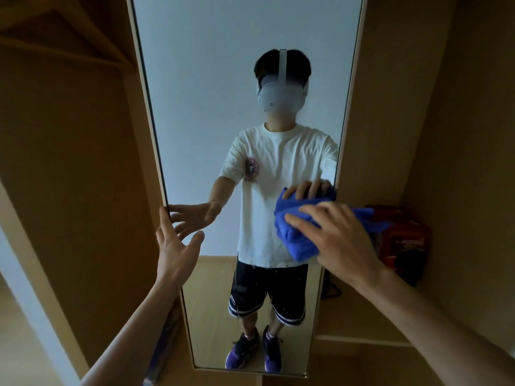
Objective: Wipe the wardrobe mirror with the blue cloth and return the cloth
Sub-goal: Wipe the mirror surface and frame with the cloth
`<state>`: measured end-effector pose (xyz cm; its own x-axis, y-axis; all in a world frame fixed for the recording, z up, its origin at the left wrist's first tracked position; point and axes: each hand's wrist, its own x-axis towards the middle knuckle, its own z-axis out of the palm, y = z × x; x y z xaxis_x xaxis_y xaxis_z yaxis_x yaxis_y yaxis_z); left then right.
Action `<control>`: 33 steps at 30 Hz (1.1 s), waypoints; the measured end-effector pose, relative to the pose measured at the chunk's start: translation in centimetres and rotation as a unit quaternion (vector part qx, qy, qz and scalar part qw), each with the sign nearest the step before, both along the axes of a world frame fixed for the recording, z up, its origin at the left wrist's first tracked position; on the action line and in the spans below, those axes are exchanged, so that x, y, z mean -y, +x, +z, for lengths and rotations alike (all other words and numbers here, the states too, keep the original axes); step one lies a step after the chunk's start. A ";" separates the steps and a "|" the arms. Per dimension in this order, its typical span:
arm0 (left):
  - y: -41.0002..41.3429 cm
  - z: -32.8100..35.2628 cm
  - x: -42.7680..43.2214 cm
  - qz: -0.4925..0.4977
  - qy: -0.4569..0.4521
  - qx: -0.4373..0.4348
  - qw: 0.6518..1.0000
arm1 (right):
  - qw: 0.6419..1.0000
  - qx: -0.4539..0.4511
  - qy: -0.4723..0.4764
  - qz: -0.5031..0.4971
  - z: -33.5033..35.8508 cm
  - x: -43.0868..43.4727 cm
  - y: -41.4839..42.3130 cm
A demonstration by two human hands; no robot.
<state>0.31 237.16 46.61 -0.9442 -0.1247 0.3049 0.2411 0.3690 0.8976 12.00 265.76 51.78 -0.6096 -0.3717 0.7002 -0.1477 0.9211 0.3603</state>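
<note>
Blue cloth (295, 240) at mirror (223, 79) edge — red box (404, 240) just beside.

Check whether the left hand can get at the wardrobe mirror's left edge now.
Likely yes: the left hand is open and empty, a fingertip at the wardrobe mirror's left edge, nothing between. The right hand holds the blue cloth well to the right.
</note>
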 end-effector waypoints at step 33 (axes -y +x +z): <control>0.5 -0.6 1.4 -0.052 0.040 -0.019 0.998 | 0.998 -0.023 0.001 0.054 1.9 10.7 -5.9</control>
<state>0.83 235.80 45.99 -0.9411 -0.0525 0.3340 0.3089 0.2684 0.9124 6.07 255.11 53.67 -0.5321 -0.4352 0.7263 -0.2298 0.8998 0.3708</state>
